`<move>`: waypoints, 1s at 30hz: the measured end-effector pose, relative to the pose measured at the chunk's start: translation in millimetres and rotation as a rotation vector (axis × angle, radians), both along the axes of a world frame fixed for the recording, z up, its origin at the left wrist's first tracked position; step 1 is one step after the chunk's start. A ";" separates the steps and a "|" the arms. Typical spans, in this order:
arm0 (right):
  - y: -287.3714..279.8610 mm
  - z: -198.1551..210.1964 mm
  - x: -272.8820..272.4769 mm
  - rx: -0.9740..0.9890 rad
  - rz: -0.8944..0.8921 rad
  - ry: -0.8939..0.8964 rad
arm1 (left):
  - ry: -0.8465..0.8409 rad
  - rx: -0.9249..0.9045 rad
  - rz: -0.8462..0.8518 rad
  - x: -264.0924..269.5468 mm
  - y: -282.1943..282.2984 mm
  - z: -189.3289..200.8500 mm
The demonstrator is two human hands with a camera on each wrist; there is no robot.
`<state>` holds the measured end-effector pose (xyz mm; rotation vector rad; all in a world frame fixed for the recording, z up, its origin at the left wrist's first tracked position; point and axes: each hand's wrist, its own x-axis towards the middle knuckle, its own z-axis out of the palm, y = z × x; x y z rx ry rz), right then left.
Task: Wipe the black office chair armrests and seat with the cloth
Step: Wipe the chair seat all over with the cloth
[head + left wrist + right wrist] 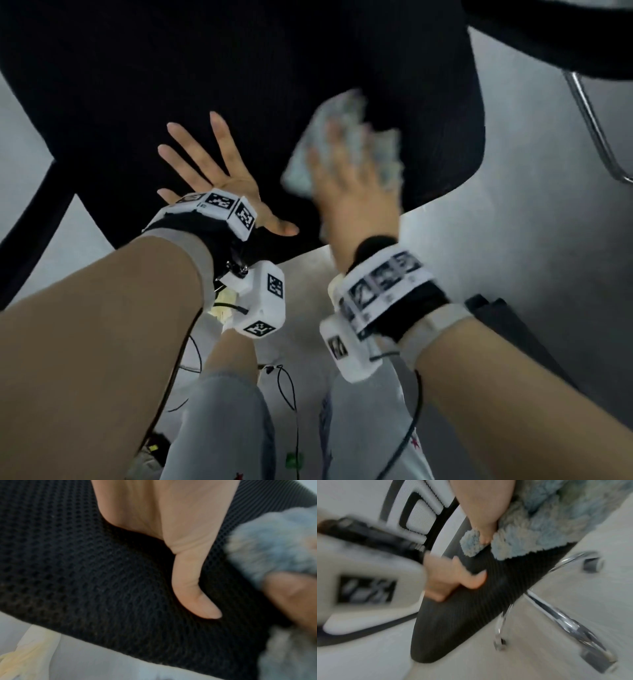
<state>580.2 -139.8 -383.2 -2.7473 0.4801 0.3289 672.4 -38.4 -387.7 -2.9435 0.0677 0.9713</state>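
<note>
The black mesh seat (239,68) of the office chair fills the upper part of the head view. My left hand (212,171) lies flat on the seat near its front edge, fingers spread and straight; its thumb (193,588) presses the mesh (85,574). To its right, my right hand (346,178) presses a fluffy light blue-grey cloth (359,137) onto the seat, fingers laid flat over it and blurred. In the right wrist view the cloth (539,527) sits on the seat (462,615) with a finger of that hand on it. No armrest is clearly shown.
A second dark chair (565,31) with a chrome leg (589,123) stands at the top right. The chair's chrome base and caster (556,622) show beneath the seat. Cables (287,394) hang over the pale floor by my legs.
</note>
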 end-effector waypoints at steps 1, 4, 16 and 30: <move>7.2 -3.3 -4.8 0.055 0.131 -0.039 | -0.055 0.023 -0.001 -1.8 0.1 -0.9; -32.8 -5.6 -12.7 -0.017 0.329 -0.069 | -0.055 0.001 -0.008 -0.8 1.0 1.5; -17.9 -9.8 -40.8 0.081 0.113 -0.015 | -0.017 -0.076 -0.019 -0.2 1.3 8.9; -20.1 5.5 6.2 0.095 0.207 -0.051 | 0.164 0.046 0.009 3.1 3.5 7.4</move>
